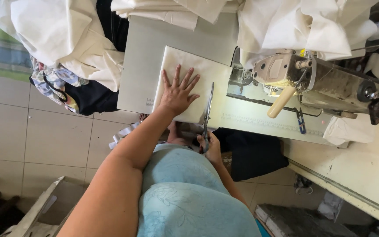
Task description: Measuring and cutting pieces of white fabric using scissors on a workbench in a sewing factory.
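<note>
tabletop [145, 66] centre frame carries folded cream cloth [207, 77] | sewing machine [321, 83] upper right | left hand [178, 94] lies flat, fingers spread, pinning cloth steady | right hand [210, 147] grip closed around scissors [208, 109], blades along cloth's right edge

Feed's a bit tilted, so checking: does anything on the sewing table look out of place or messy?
Nothing looks damaged or spilled. The left hand lies flat on the folded cream fabric, the right hand holds scissors at its edge. Loose cream cloth is heaped over the sewing machine.
</note>
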